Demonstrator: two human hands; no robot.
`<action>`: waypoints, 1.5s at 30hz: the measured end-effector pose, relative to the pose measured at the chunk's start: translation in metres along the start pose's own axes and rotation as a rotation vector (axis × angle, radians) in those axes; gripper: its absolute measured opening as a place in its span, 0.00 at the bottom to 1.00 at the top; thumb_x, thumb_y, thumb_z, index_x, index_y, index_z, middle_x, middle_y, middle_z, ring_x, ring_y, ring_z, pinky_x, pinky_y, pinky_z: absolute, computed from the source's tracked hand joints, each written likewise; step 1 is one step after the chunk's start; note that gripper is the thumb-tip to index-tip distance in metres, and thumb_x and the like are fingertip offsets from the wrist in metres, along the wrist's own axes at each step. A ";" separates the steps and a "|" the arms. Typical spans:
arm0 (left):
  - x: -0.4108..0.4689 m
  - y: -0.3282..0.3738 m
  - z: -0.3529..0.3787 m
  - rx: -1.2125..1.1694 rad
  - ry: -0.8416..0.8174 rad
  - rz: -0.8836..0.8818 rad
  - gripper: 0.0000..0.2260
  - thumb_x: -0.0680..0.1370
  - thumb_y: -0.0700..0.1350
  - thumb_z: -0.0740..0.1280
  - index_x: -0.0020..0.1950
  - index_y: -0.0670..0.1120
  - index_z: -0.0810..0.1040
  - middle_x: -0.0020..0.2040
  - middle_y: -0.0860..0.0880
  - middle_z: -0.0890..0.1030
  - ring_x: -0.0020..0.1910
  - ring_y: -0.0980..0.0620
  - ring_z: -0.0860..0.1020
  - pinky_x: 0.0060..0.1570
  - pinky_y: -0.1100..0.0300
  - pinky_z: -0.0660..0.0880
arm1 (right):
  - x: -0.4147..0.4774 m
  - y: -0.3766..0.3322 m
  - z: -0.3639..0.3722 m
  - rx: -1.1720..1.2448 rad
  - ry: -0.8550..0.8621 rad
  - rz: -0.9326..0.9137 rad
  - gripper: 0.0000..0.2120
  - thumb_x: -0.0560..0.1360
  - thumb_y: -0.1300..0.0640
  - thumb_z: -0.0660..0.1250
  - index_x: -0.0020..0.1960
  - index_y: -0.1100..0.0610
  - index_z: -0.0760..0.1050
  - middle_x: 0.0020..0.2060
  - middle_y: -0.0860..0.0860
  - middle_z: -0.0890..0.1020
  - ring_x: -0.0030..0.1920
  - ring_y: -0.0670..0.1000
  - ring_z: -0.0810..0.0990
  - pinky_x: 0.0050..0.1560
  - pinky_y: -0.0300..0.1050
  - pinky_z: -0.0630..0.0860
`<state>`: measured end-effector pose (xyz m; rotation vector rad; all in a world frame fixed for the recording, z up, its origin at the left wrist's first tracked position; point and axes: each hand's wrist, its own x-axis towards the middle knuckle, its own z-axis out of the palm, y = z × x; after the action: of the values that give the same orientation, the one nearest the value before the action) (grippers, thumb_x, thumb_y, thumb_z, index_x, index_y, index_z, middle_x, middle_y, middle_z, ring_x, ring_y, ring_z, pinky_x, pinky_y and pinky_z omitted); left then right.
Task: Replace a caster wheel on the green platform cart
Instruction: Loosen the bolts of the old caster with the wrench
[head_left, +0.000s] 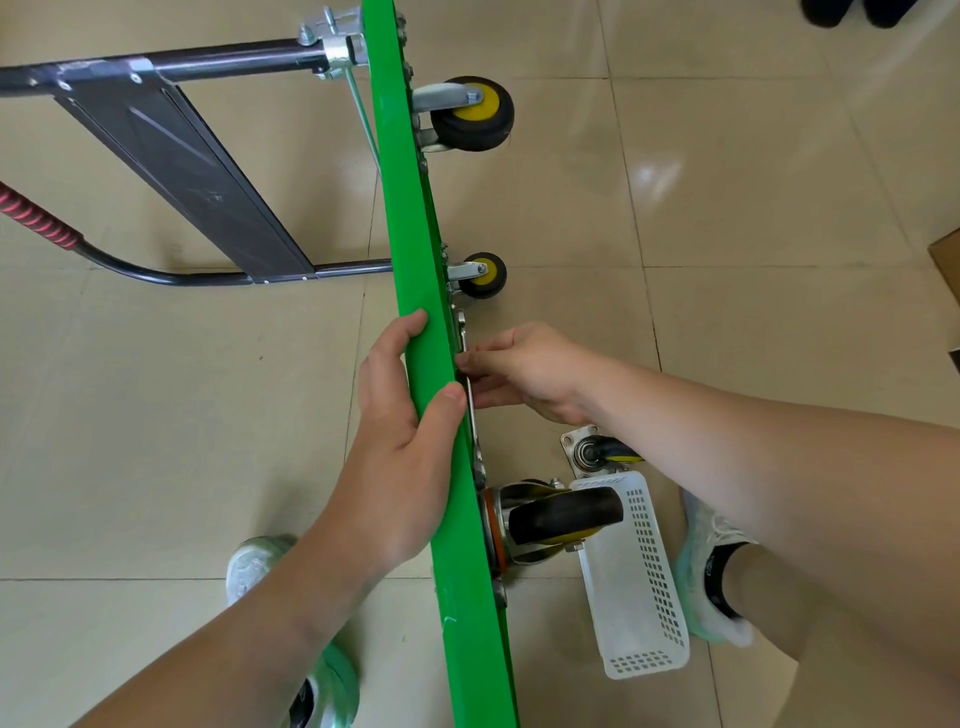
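The green platform cart (415, 249) stands on its side edge, running from the top to the bottom of the view. My left hand (402, 426) grips its upper edge. My right hand (524, 371) reaches to the cart's underside and pinches a metal wrench (470, 410) that lies flat against the deck. Two small casters with yellow hubs, a far caster (470, 113) and a middle caster (480, 275), stick out to the right. A larger black caster (561, 517) is mounted near me. A loose caster (597, 452) lies on the floor beneath my right forearm.
A white perforated plastic basket (639, 587) lies on the tile floor right of the cart. The folded black handle frame (171, 150) with a red grip (36, 218) extends left. My shoes (719, 571) flank the cart. A cardboard box corner (946, 265) shows at the right edge.
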<state>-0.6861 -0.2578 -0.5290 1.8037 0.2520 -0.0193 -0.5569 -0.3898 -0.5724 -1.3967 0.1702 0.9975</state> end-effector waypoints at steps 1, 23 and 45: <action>0.000 0.000 0.000 -0.001 0.000 0.000 0.25 0.75 0.61 0.60 0.71 0.73 0.59 0.76 0.52 0.68 0.76 0.45 0.70 0.74 0.40 0.68 | 0.000 -0.001 0.000 0.000 0.004 0.002 0.15 0.77 0.65 0.70 0.61 0.71 0.76 0.51 0.65 0.83 0.43 0.56 0.84 0.46 0.46 0.85; -0.001 0.003 -0.002 0.000 0.000 -0.004 0.25 0.75 0.62 0.60 0.71 0.73 0.59 0.76 0.53 0.68 0.74 0.42 0.72 0.73 0.37 0.69 | 0.018 0.012 0.002 0.041 0.087 0.179 0.13 0.78 0.64 0.69 0.60 0.69 0.77 0.46 0.61 0.84 0.37 0.52 0.86 0.39 0.43 0.84; 0.000 0.003 0.003 -0.028 0.012 -0.009 0.25 0.76 0.61 0.61 0.72 0.71 0.61 0.75 0.52 0.69 0.71 0.40 0.74 0.70 0.34 0.71 | -0.053 -0.020 -0.007 0.023 0.247 -0.297 0.03 0.75 0.64 0.73 0.46 0.58 0.83 0.35 0.50 0.86 0.41 0.52 0.87 0.47 0.47 0.84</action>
<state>-0.6854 -0.2610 -0.5272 1.7758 0.2676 -0.0108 -0.5725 -0.4182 -0.5259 -1.4715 0.1504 0.5760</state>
